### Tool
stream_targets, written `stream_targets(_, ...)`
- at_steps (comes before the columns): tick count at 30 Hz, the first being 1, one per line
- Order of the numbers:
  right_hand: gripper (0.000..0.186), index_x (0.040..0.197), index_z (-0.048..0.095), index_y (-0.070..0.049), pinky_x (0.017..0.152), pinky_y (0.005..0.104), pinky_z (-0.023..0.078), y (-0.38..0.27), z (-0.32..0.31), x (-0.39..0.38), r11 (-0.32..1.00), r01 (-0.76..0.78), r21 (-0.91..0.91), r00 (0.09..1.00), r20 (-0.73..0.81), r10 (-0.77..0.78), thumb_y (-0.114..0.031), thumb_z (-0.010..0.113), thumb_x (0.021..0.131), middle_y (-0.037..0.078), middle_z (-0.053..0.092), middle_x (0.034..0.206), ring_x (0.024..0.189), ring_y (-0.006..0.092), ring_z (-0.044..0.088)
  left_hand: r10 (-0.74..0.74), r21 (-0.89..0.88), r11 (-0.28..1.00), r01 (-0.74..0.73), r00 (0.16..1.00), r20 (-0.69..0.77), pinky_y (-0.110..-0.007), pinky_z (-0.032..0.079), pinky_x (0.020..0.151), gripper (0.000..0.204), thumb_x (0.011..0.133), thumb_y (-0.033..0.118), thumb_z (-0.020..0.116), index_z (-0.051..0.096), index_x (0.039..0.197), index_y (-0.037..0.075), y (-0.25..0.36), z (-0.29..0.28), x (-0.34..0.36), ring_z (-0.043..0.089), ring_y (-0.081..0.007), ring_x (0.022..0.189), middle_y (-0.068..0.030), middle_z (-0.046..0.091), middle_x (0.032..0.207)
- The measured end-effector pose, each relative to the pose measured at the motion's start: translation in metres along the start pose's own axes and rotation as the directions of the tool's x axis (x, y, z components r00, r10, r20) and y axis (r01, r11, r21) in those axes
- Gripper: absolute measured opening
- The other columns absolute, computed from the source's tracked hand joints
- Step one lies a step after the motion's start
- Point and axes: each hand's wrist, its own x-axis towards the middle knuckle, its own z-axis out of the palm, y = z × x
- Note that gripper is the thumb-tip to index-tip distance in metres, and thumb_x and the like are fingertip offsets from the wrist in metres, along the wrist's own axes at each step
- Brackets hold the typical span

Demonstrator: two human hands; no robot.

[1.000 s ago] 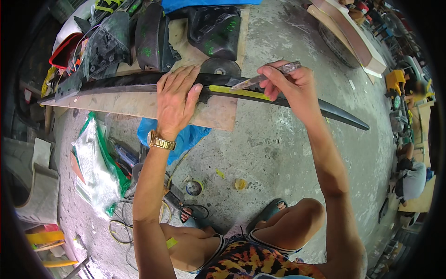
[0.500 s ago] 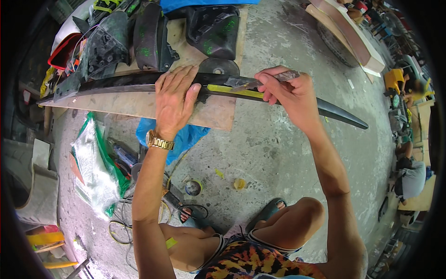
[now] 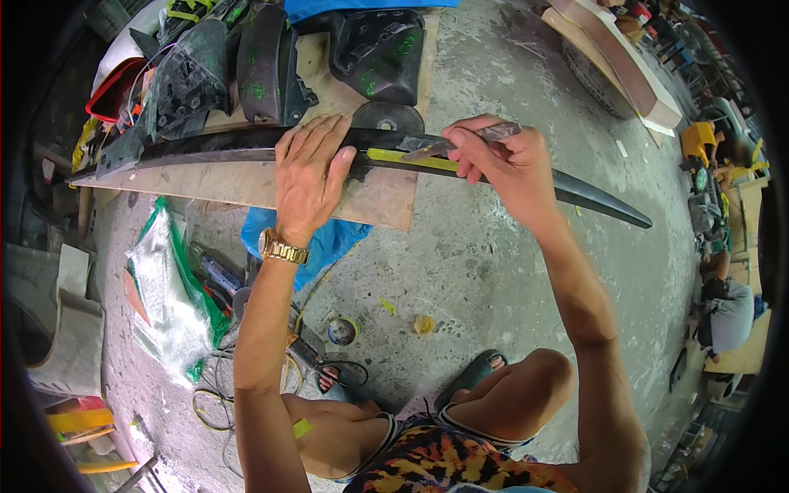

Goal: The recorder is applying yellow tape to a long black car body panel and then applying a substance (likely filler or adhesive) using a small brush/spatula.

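Observation:
A long, curved black trim strip (image 3: 218,146) lies across in front of me, a band of yellow tape (image 3: 427,162) along its middle. My left hand (image 3: 311,168) rests over the strip left of the tape, fingers stretched out and thumb apart, pressing down from above. Pinched in my right hand (image 3: 501,160) is a thin knife with a worn, stained handle (image 3: 500,131). Its narrow pointed blade (image 3: 427,152) aims left and lies over the tape and the strip's surface. My fingers hide part of the knife and the strip beneath.
Dark molded panels (image 3: 378,57) rest on a board (image 3: 382,201) behind and under the strip. On the floor are a green-edged plastic bag (image 3: 177,296), blue sheeting (image 3: 329,246), a tape roll (image 3: 342,331) and a corded tool (image 3: 306,352). Another person (image 3: 727,316) is far right.
My right hand has shifted slightly left with the knife, whose blade has slid left along the strip. My left hand and the strip stay in place.

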Motion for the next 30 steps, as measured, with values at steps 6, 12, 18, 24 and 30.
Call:
stream_targets(6,0.018,0.099,0.072,0.003,0.056,0.0231,0.049,0.001,-0.003,-0.006,0.995,0.053,-0.083,0.999,-0.010,-0.054,-0.015,0.069,0.098,0.004,0.067,0.075,0.064,0.0073,0.061,0.026,-0.013,1.000,-0.026,0.999,-0.027,-0.043,0.033,0.110,0.043,0.101,0.031,0.051,0.064,0.130,0.002,-0.001,0.002,0.001,0.056,-0.0283,0.125,-0.0138,0.065,0.129)
stream_targets(12,0.019,0.106,0.073,0.003,0.058,0.0238,0.051,0.000,0.006,-0.003,0.998,0.020,-0.055,1.000,0.017,-0.019,-0.013,0.067,0.099,0.006,0.069,0.080,0.067,0.0093,0.064,0.028,0.006,1.000,-0.028,0.999,-0.036,-0.043,0.033,0.110,0.043,0.101,0.031,0.052,0.064,0.131,0.002,-0.004,0.000,-0.001,0.056,-0.0282,0.124,-0.0137,0.065,0.129)
stream_targets(18,0.019,0.105,0.073,0.003,0.058,0.0244,0.051,0.004,0.001,-0.002,1.000,-0.017,-0.006,1.000,0.006,0.017,-0.013,0.067,0.099,0.006,0.070,0.082,0.069,0.0098,0.064,0.030,-0.003,1.000,-0.030,0.999,-0.022,-0.043,0.033,0.110,0.043,0.101,0.031,0.052,0.064,0.131,0.002,-0.002,0.001,0.000,0.055,-0.0283,0.126,-0.0138,0.065,0.130)
stream_targets(24,0.021,0.100,0.073,0.003,0.055,0.0230,0.049,0.007,0.007,0.011,0.988,0.025,0.149,1.000,0.000,-0.025,-0.018,0.068,0.099,0.004,0.069,0.078,0.065,0.0077,0.062,0.000,0.001,1.000,0.000,1.000,0.009,-0.044,0.031,0.113,0.045,0.104,0.030,0.043,0.063,0.134,0.003,-0.001,0.000,0.000,0.055,-0.0304,0.129,-0.0152,0.064,0.134)
stream_targets(30,0.022,0.103,0.073,0.004,0.055,0.0248,0.051,0.010,-0.024,-0.001,0.993,-0.011,0.116,1.000,-0.010,0.012,-0.016,0.065,0.100,0.009,0.071,0.082,0.066,0.0111,0.065,0.018,-0.016,1.000,-0.018,1.000,0.016,-0.044,0.030,0.114,0.046,0.105,0.031,0.041,0.063,0.135,0.003,-0.001,0.000,0.001,0.054,-0.0308,0.130,-0.0153,0.063,0.135)
